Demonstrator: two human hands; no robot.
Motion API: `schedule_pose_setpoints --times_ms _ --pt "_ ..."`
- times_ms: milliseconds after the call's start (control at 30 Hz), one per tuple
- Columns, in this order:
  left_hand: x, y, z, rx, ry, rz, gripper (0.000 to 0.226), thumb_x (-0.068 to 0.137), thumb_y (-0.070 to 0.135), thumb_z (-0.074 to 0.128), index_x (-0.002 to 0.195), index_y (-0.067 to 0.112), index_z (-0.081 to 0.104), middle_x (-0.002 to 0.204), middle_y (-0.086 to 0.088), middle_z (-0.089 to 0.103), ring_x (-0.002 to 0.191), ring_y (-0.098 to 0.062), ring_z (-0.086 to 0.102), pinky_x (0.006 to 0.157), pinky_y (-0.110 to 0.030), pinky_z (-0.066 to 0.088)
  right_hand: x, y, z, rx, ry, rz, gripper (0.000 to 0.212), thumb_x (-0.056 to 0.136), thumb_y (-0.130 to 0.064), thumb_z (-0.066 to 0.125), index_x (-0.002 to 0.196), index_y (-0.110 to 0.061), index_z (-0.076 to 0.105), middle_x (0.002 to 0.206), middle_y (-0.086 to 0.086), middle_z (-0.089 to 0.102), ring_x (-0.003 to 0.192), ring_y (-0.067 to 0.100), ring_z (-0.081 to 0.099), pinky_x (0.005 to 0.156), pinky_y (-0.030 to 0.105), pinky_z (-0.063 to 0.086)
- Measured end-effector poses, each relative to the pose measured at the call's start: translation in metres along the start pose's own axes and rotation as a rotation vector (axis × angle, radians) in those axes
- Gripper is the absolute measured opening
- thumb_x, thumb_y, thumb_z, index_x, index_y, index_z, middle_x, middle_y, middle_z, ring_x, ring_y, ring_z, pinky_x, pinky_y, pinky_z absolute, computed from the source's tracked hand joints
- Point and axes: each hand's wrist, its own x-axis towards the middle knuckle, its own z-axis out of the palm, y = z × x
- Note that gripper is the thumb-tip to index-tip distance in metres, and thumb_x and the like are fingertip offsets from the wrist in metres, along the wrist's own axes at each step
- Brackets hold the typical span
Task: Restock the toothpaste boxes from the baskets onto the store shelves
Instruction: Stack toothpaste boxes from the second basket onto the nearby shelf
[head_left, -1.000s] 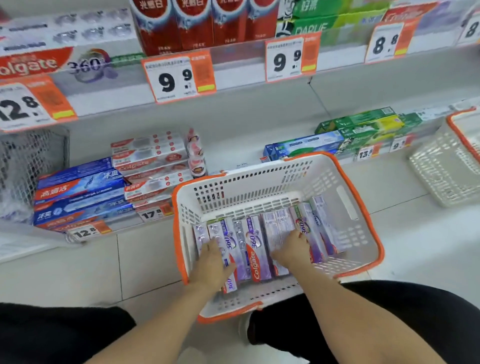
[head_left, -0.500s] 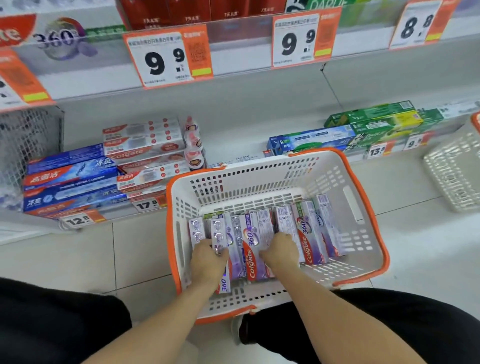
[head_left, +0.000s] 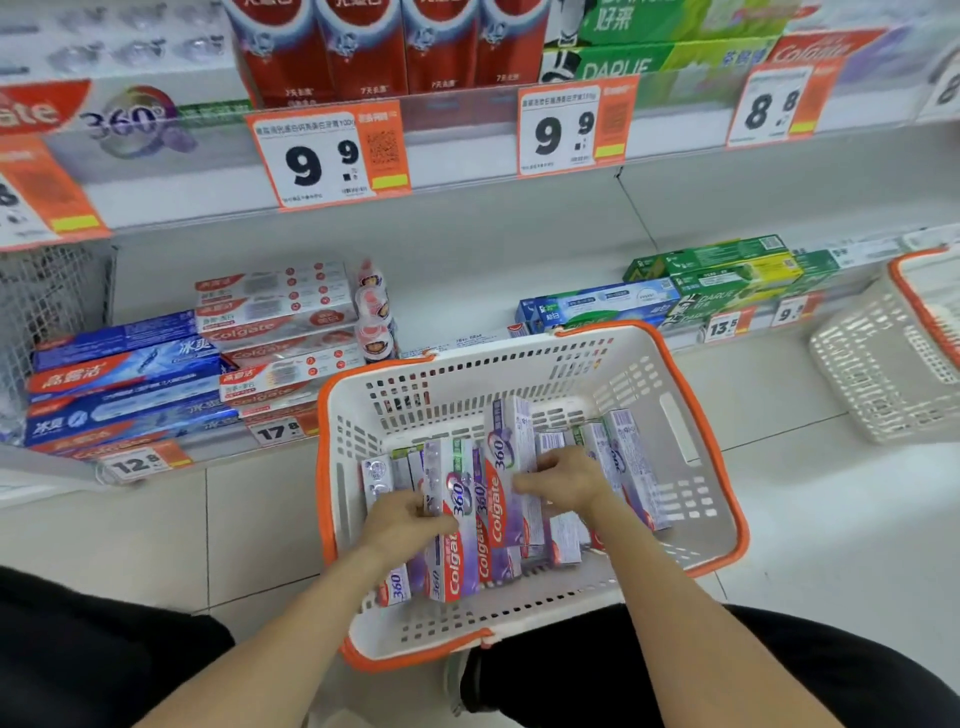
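A white basket with an orange rim stands on the tiled floor in front of the bottom shelf. Inside it lies a row of purple toothpaste boxes, packed side by side along the bottom. The left hand has its grip curled round the left side of a small bundle of boxes; the right hand is clamped on the bundle's right side. The bundle is tilted, its far end raised above the boxes lying flat beside it, still within the basket walls.

On the bottom shelf, to the left, blue boxes are stacked flat, with a pile of red and white boxes just beside them. The middle of the shelf behind the basket is bare. To the right sit green and blue boxes. A second basket stands on the floor at the far right; its contents cannot be made out. Price tags hang along the shelf above.
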Motion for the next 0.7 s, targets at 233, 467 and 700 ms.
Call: schedule_pose_setpoints --times_ms 233,467,700 --pt "-0.047 0.032 -0.057 -0.836 -0.265 0.084 0.054 0.079 0.023 0.080 0.125 0.000 0.064 0.131 -0.029 0.061 0.116 -0.037 0.060 0.112 -0.058 0.039 -0.053 -0.076 -0.030 0.214 -0.426 -0.171 0.028 0.069 -0.011 0.075 0.095 -0.001 0.071 0.079 0.005 0.071 0.068 0.015 0.065 0.067 0.037 0.061" --pt "-0.109 0.049 -0.102 -0.733 -0.175 0.227 0.097 0.038 0.028 0.102 0.125 0.007 0.063 0.118 -0.020 0.072 0.105 -0.038 0.071 0.087 -0.048 0.059 -0.100 -0.138 0.003 0.213 -0.540 -0.345 0.047 0.069 -0.008 0.075 0.115 -0.004 0.065 0.102 0.012 0.074 0.090 0.027 0.070 0.062 0.033 0.060" --pt "-0.165 0.050 -0.172 -0.555 -0.036 0.350 0.071 0.056 0.005 0.093 0.121 0.004 0.066 0.117 -0.019 0.073 0.105 -0.037 0.071 0.090 -0.046 0.057 -0.137 -0.184 0.031 0.234 -0.671 -0.553 0.043 0.085 -0.012 0.078 0.126 -0.010 0.064 0.120 0.016 0.071 0.110 0.031 0.069 0.080 0.044 0.062"
